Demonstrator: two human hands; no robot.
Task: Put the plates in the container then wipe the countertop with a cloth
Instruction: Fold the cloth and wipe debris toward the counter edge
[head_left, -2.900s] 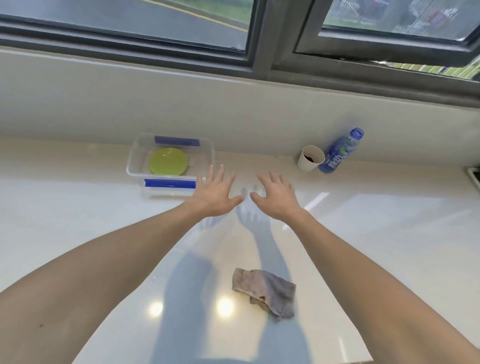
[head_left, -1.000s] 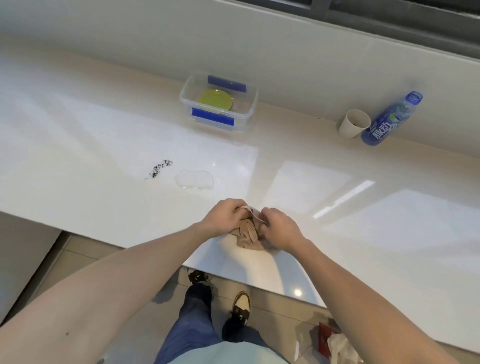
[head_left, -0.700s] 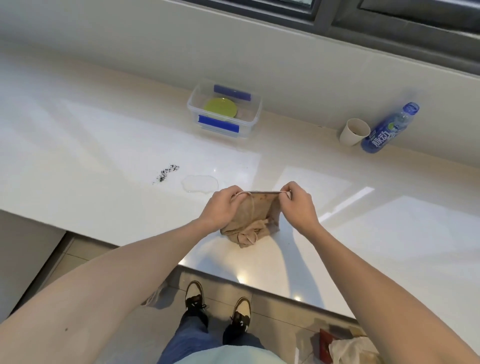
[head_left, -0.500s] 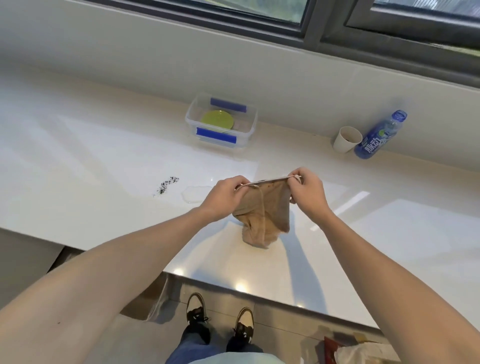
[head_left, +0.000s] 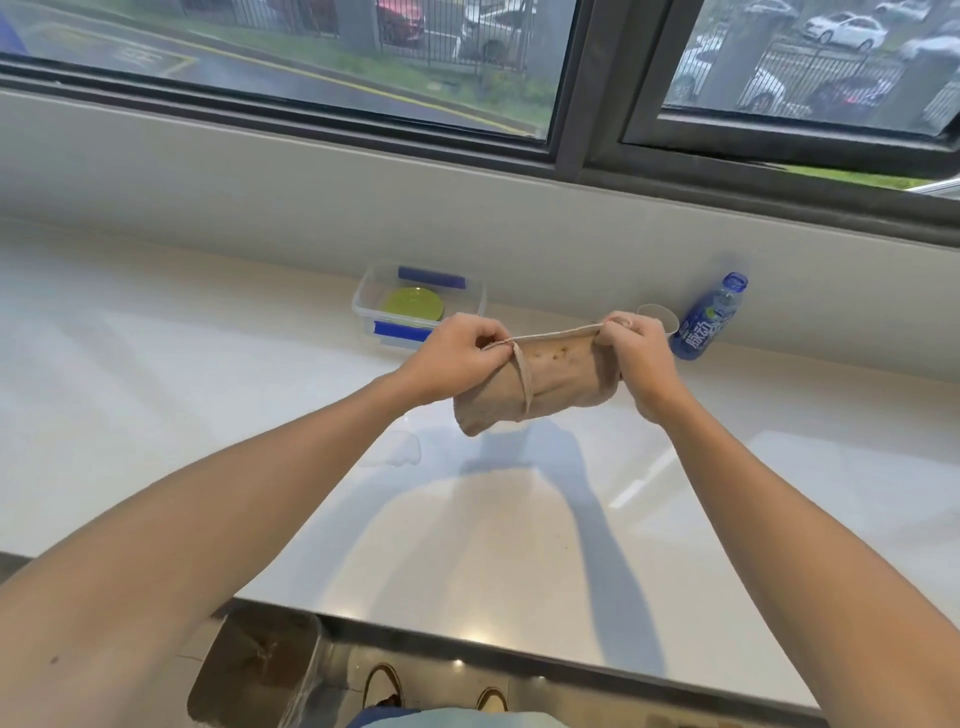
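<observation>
Hands meet at the middle of the view, both raised above a pale, glossy countertop (head_left: 519, 545). The left hand (head_left: 457, 358) and the right hand (head_left: 636, 358) each pinch one top corner of a tan cloth (head_left: 540, 387), fingers curled tight around the fabric. Between the two hands the upper hem is pulled into a taut line, and the rest of the cloth hangs down in a loose fold, clear of the countertop. A narrow strip of hem droops from the left hand across the front of the cloth. Small dark specks dot the fabric near the right hand.

Beyond the left hand, against the back wall, sits a clear plastic container (head_left: 363, 306) with blue clips on its near and far sides. A yellow-green plate (head_left: 410, 304) lies flat inside it; whether more plates lie beneath it cannot be told. Just behind the right hand, partly hidden by its knuckles, is a paper cup (head_left: 662, 314). Just beside the cup, farther right, a blue drink bottle (head_left: 709, 325) leans toward the wall.

Below and slightly left of the left hand, a small clear puddle (head_left: 400, 447) sits on the countertop. Both bare forearms reach in from the lower corners. Beneath the near edge of the countertop, two shoe tips (head_left: 436, 696) show on the floor.
</observation>
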